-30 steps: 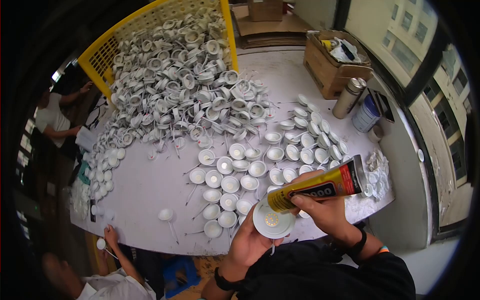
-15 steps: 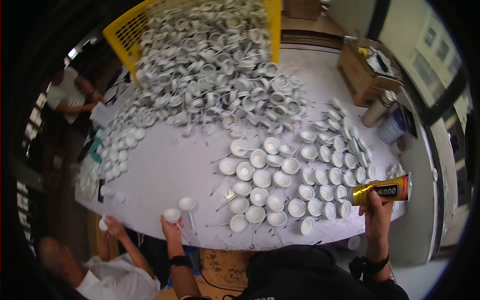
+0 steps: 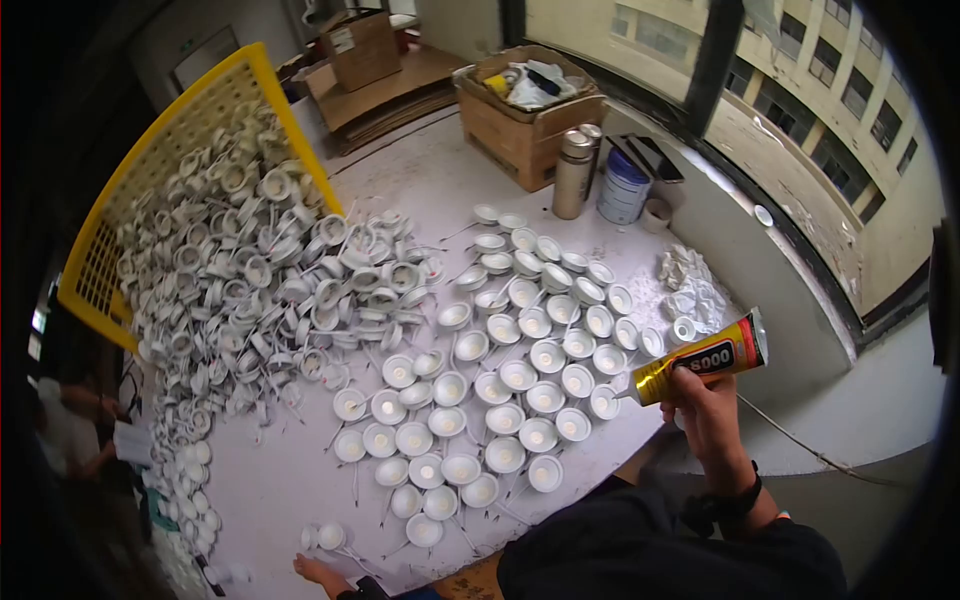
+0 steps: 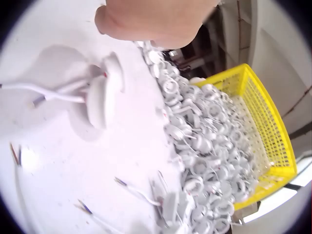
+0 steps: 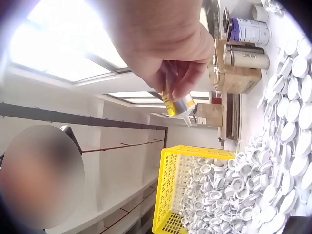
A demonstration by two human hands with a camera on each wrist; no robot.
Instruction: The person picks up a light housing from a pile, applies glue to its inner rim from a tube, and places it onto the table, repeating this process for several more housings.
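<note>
My right hand (image 3: pixel 706 410) grips a yellow and black glue tube (image 3: pixel 712 352) whose thin nozzle points left over the rows of lamps. In the right wrist view, the tube's gold end and nozzle (image 5: pixel 183 107) stick out past my fingers. Near the front edge of the table, my left hand (image 3: pixel 318 572) is just beside two white downlight housings (image 3: pixel 330 537) with wires. The left wrist view shows those two housings (image 4: pixel 103 92) lying against each other, apart from my left hand (image 4: pixel 151 22), which holds nothing visible.
Many white lamp cups (image 3: pixel 462 470) with wires stand in rows. A yellow crate (image 3: pixel 320 170) spills piled housings onto the table. Behind are a cardboard box (image 3: pixel 530 130), a thermos (image 3: pixel 572 180), a blue-white can (image 3: pixel 625 190) and crumpled paper (image 3: pixel 692 290).
My left hand carried a lamp from under the tube to the table's front left and let it go beside another. My right hand moved right with the tube. The head view has turned right.
</note>
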